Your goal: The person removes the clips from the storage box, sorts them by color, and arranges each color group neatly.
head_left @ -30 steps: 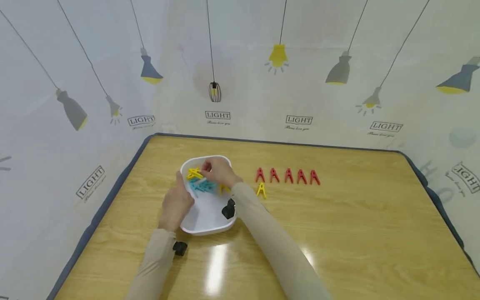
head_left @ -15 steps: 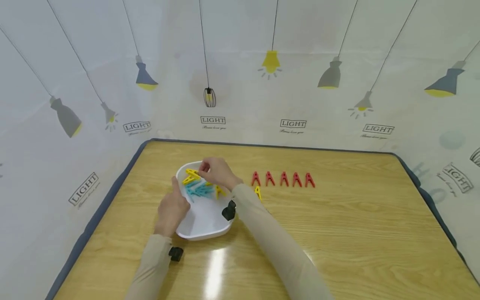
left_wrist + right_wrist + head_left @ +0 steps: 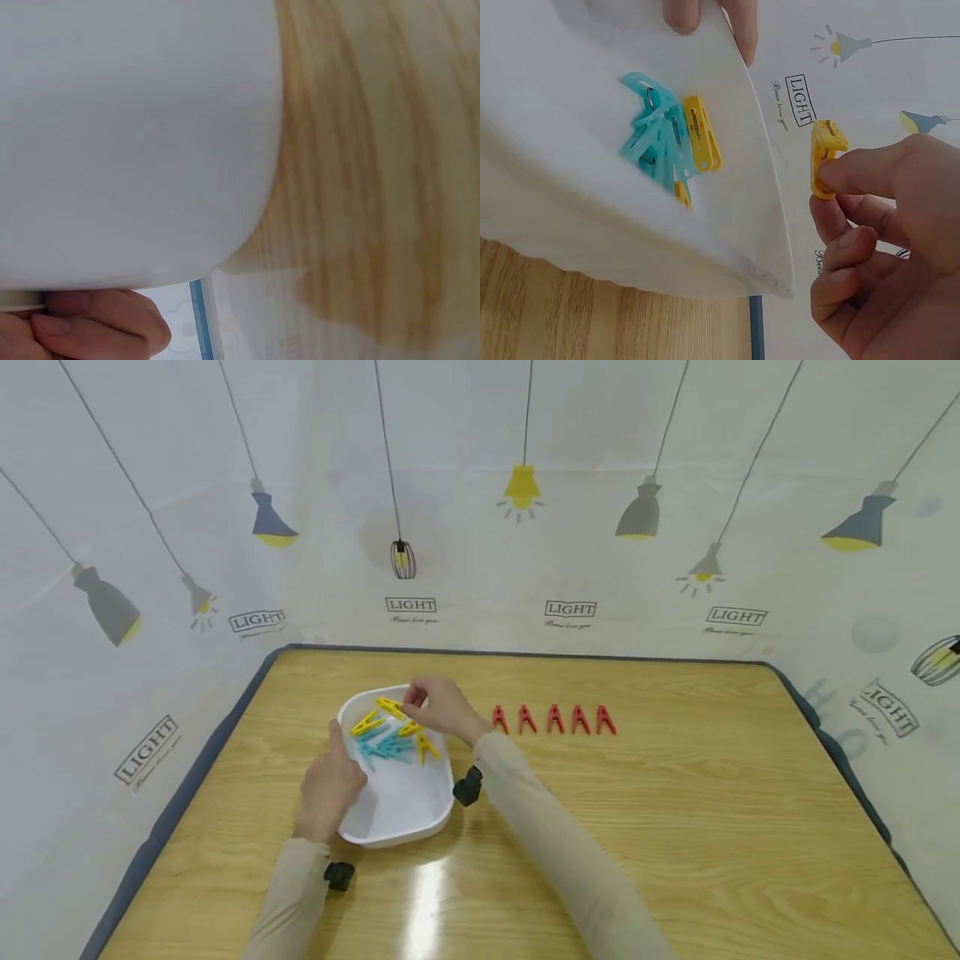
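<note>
In the head view my left hand grips the left rim of a white plastic bin, thumb lying over the inside. The left wrist view shows its curled fingers against the bin's outer wall. Thumb and index finger of my right hand pinch a yellow clothespin, raised above the bin's far end. Below it, several blue clothespins lie in a heap inside the bin. Around the heap are yellow clothespins, one at the left and one at the right.
Several red clothespins form a row on the wooden table, right of the bin. The right forearm crosses the table there. A wall sheet printed with lamps stands behind the table's far edge.
My right hand has taken a yellow clothespin out of the cluster, and the others now lie spread apart. The head view has shifted. A yellow clothespin below the red row is now hidden behind the right arm.
</note>
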